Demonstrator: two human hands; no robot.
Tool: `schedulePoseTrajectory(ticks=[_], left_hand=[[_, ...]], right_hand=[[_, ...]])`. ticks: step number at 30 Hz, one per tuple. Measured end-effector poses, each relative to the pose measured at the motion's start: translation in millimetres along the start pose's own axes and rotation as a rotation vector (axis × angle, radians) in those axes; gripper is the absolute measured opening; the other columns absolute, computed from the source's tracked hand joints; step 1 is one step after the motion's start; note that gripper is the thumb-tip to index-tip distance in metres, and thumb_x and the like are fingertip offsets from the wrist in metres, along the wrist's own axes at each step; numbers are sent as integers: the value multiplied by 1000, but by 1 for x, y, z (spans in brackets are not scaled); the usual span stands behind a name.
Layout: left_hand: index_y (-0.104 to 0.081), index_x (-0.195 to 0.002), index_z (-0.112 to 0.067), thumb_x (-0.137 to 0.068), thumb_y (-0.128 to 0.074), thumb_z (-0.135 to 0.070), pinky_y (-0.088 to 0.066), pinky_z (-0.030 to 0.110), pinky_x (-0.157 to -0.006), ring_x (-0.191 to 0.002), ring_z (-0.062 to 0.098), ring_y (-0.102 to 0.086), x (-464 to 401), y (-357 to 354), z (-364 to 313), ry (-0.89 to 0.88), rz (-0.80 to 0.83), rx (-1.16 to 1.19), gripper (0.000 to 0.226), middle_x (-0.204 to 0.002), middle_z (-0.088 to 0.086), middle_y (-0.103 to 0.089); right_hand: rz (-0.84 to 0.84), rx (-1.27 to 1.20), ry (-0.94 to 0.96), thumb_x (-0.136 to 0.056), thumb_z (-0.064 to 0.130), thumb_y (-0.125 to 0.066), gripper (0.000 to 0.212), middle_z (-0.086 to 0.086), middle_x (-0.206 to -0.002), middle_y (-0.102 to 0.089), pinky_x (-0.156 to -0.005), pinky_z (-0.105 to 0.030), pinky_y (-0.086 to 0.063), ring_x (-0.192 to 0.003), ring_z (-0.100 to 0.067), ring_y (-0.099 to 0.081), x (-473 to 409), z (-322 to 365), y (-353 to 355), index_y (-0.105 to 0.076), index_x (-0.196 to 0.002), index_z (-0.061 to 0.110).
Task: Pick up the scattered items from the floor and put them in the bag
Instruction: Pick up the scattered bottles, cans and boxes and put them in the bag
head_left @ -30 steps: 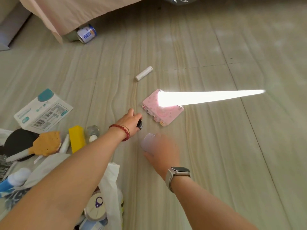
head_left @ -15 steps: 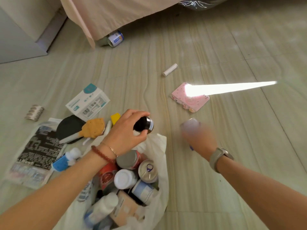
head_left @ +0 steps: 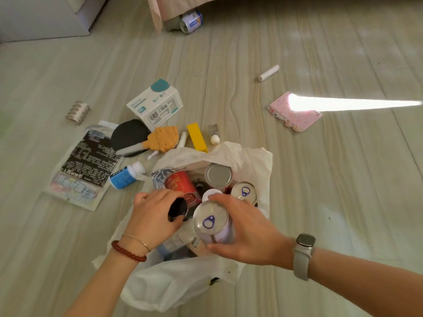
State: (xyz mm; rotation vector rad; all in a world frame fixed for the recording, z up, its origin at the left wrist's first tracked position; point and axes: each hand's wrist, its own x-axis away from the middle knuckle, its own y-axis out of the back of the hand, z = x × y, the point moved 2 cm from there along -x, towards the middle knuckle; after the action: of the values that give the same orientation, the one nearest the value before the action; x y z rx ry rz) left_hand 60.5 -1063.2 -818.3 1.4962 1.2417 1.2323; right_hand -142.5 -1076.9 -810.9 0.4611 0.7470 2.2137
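My left hand (head_left: 153,216): closed around a small black jar (head_left: 177,209), right over the bag.
My right hand (head_left: 247,234): wrapped around a silver can (head_left: 211,223), over the bag too.
Bag (head_left: 249,161): white, open, full of cans.
Floor (head_left: 320,179): pink notebook (head_left: 295,115) and white tube (head_left: 268,73) lie far away.

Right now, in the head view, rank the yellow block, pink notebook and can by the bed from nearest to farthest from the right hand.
From the right hand:
1. Yellow block, ahead, just past the bag.
2. Pink notebook, ahead right.
3. Can by the bed, far ahead.
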Motion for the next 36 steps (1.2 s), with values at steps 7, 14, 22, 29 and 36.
schedulePoseTrajectory(ticks=[7,14,22,29,36], left_hand=[[-59,-108,-24,-63,-79,-33,-37,42,-85,-108,22,-49,12,-6,24,150,-104,-62,50,-118,4,-57],[-33,-137,-15,-87,-52,-40,-41,40,-94,-121,34,-48,6,-15,43,568,50,319,59,-136,15,-47],[-38,-134,-13,-80,-56,-52,-40,42,-97,-124,32,-42,0,-15,32,524,-47,232,69,-140,13,-39],[-47,-70,-14,-89,-54,-34,-33,28,-50,-65,23,-48,-26,-17,34,493,-177,245,28,-67,5,-52],[-61,-84,-3,-91,-51,-15,-34,31,-59,-66,26,-50,-26,19,45,500,-520,420,17,-71,11,-57]], right_hand=[[207,102,88,-79,39,-63,76,-2,-134,-42,-101,-36,-38,-120,-21,-39,-21,3,-39,-24,-140,21],[255,66,164,-90,22,-50,57,-5,-146,-31,-102,-40,-41,-130,-24,-38,-16,3,-59,-26,-142,18],[-335,234,135,-83,28,-45,42,-6,-119,-53,-88,-34,-47,-106,-18,-44,-12,-30,-5,-42,-124,17],[-211,265,-553,-90,39,-49,76,-8,-155,-9,-110,-45,-26,-139,-30,-17,-30,-71,29,0,-145,21],[-291,-130,-572,-93,10,-44,31,-15,-103,-64,-77,-36,-50,-86,-27,-59,-30,-71,44,-53,-122,7]])
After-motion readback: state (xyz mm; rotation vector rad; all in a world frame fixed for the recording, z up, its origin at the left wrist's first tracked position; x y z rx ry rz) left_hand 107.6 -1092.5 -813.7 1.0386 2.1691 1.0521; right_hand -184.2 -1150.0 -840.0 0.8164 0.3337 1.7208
